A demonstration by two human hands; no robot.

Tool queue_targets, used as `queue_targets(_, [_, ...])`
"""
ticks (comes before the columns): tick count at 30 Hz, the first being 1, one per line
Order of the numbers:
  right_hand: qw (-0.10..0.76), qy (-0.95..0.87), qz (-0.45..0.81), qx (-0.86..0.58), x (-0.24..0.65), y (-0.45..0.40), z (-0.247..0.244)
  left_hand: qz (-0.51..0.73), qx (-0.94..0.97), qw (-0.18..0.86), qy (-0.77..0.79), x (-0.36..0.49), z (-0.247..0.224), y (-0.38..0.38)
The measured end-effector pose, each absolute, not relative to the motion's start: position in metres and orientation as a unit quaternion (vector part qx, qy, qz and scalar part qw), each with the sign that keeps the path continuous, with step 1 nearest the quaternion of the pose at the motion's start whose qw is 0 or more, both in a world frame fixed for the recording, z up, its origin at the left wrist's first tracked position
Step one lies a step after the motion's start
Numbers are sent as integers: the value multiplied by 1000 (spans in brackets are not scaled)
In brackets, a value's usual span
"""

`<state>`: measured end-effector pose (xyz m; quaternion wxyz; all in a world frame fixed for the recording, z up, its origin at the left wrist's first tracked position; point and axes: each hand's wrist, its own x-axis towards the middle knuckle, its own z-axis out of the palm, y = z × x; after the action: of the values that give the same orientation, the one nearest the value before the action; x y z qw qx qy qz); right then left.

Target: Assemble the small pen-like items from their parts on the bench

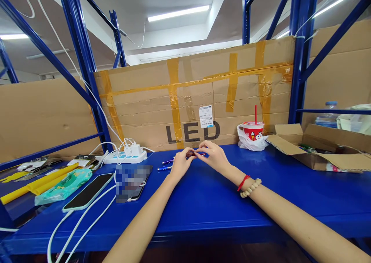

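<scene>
White cables (97, 199) loop softly over the near left edge of the table (232, 201), whose blue surface is smooth and slightly glossy. Just beyond lies a flat phone (88, 192) with rounded corners and a pale green rim; a second, dark phone (141, 192), partly blurred out, is beside it. Left of them is a crinkled, thin teal packet (66, 185).

Farther in, the right wrist wears a red cord (243, 182) and a band of round, matte beads (251, 188). The left hand (182, 163) and right hand (213, 156) meet above the middle of the table, fingertips pinched on a slim red pen (202, 154) held between them; the fingers hide most of it. The step in hand looks like close two-handed handling of that piece, and the next move seems to call for a light, steady pinch with both ends lined up. Just beside the left hand lie a shiny purple pen (168, 162) and a blue pen (164, 168), both narrow and tube-shaped.

Toward the back stand a white power strip (110, 157), a red paper cup (251, 132) in a thin, wrinkled bag, and an open cardboard box (311, 161). Behind them rises a tall, taped cardboard sheet (145, 110).
</scene>
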<state>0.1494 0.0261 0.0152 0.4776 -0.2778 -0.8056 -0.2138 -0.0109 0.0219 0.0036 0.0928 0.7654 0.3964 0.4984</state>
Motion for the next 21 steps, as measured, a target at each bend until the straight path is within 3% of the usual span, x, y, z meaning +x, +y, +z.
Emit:
queue_targets(16, [422,-843,-102,-318,147,24,11,438,773,49,457,-13,4,20])
queue_targets(21, [441,-754,-99,-476,164,29,20,442,752,26,489,-11,6,18])
